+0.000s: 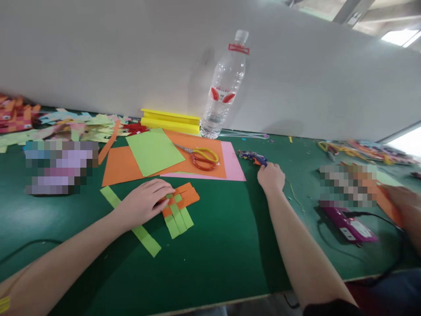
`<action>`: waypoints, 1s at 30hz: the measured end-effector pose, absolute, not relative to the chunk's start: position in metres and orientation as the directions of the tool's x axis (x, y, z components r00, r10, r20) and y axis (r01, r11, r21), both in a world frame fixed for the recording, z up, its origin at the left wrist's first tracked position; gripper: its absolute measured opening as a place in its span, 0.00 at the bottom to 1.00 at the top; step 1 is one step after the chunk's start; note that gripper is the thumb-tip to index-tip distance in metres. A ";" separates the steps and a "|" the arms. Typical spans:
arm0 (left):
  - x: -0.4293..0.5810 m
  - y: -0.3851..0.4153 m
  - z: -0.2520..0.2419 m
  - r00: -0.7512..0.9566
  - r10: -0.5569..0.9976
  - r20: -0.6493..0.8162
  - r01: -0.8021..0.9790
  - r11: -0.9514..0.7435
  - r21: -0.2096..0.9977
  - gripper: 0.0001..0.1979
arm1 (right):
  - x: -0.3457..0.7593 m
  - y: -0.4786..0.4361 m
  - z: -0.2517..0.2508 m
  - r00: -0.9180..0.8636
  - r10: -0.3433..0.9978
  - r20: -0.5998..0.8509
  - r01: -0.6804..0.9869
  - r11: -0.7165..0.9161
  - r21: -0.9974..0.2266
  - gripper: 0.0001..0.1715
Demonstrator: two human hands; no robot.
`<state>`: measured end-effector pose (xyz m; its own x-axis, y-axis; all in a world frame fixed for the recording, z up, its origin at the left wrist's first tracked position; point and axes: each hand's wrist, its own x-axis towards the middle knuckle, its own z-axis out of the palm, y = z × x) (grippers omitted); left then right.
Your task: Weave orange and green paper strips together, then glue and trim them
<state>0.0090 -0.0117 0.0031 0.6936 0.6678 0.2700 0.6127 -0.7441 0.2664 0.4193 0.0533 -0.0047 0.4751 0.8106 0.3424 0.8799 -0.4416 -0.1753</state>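
My left hand (148, 199) is closed on the near-left part of a small woven paper piece (179, 215), its orange and green strips crossing over one another. A loose green paper strip (146, 241) passes beneath that wrist. To the right, my right hand (271, 175) is wrapped round the handle of a blue glue gun (253, 156) with an orange trigger, its nozzle pointing left. Scissors (204, 158) with yellow and red handles lie on orange paper (118, 164), beside a green sheet (154, 151) and above a pink sheet (235, 164).
A clear water bottle (226, 74) stands against the grey partition, next to a folded yellow piece (169, 122). Paper strips (75, 127) are heaped at the back left. At right are a purple power strip (348, 224) with a black cord and another person's hand (399, 199).
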 end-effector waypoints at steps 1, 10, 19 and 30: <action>0.009 -0.012 0.003 0.691 0.668 0.275 0.614 -0.744 0.266 0.13 | 0.420 0.053 -0.004 0.480 0.807 0.344 0.877 -0.440 -0.191 0.20; 0.010 -0.014 0.004 0.689 0.659 0.302 0.600 -0.752 0.272 0.13 | 0.418 0.052 0.002 0.466 0.782 0.414 0.873 -0.330 -0.359 0.22; 0.010 -0.013 0.005 0.714 0.642 0.279 0.589 -0.766 0.256 0.12 | 0.394 0.052 -0.004 0.325 0.844 0.426 0.907 -0.151 -0.393 0.22; 0.008 -0.013 0.002 0.716 0.636 0.288 0.586 -0.772 0.247 0.12 | 0.396 0.051 0.002 0.368 0.820 0.438 0.868 -0.135 -0.477 0.23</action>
